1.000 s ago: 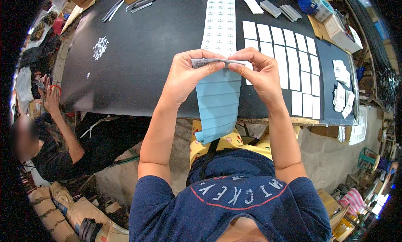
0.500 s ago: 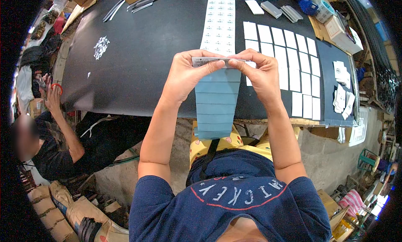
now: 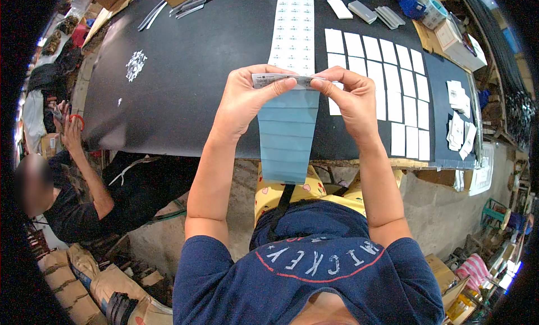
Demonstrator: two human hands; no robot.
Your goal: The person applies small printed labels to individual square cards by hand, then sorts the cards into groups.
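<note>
A long strip of white printed barcode labels (image 3: 293,30) runs along the black table toward me. Its light blue backing (image 3: 286,137) hangs down from my fingers, over the table edge and above my lap. My left hand (image 3: 240,103) pinches the raised, bent part of the strip between thumb and fingers, where a row of barcodes faces me. Close by, my right hand (image 3: 355,100) pinches the same bent edge at its right end. Both thumbs are in front, and the fingers behind are partly hidden.
White rectangular cards (image 3: 394,78) lie in rows on the right. Loose card piles (image 3: 460,134) sit farther right. White scraps (image 3: 135,65) and grey strips (image 3: 193,2) are on the left. At far left, another person's hand (image 3: 72,133) holds red-handled scissors (image 3: 77,120).
The bent edge of the label strip has shifted slightly left and tilted, showing more barcode print. The hanging blue backing has swung a little left. Both hands keep their pinch.
</note>
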